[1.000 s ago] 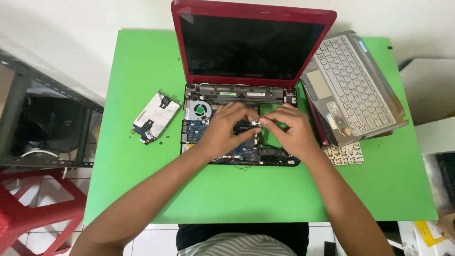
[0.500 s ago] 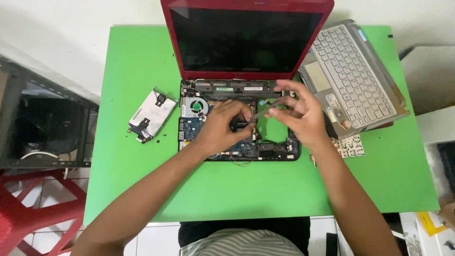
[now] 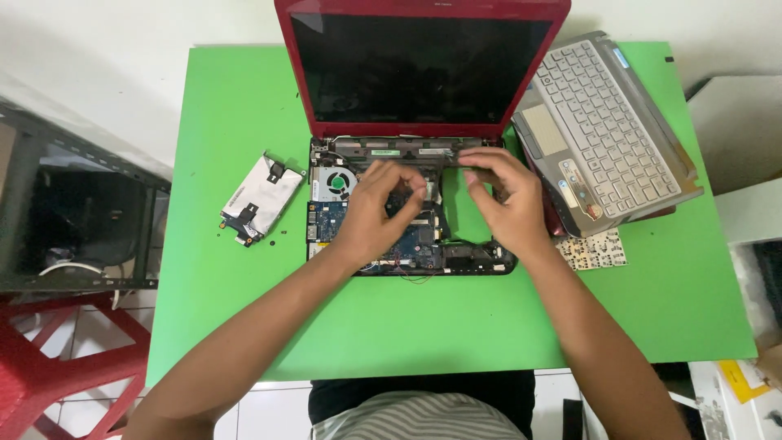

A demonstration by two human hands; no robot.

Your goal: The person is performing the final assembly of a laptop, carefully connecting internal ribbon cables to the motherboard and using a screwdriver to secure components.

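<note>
A red laptop with a dark screen [image 3: 419, 69] stands open on the green table [image 3: 228, 122]. Its base [image 3: 411, 244] has no cover, so the blue circuit board and a round fan [image 3: 334, 183] show. My left hand [image 3: 379, 216] lies over the middle of the board, its fingertips curled down onto dark parts near the rear. My right hand [image 3: 505, 200] hovers over the right half of the base, with thumb and fingers pinched together by the rear hinge strip [image 3: 399, 151]. Whether anything is between them is hidden.
A silver hard drive in its bracket [image 3: 261, 200] lies left of the base. A grey keyboard and palm-rest cover [image 3: 607, 130] leans at the right, over a small patterned sheet [image 3: 595, 248]. Left of the table are a black frame [image 3: 73, 220] and a red stool [image 3: 49, 367].
Both hands have moved from the middle of the board towards the rear hinge strip and drawn slightly apart. The view has shifted closer to the laptop.
</note>
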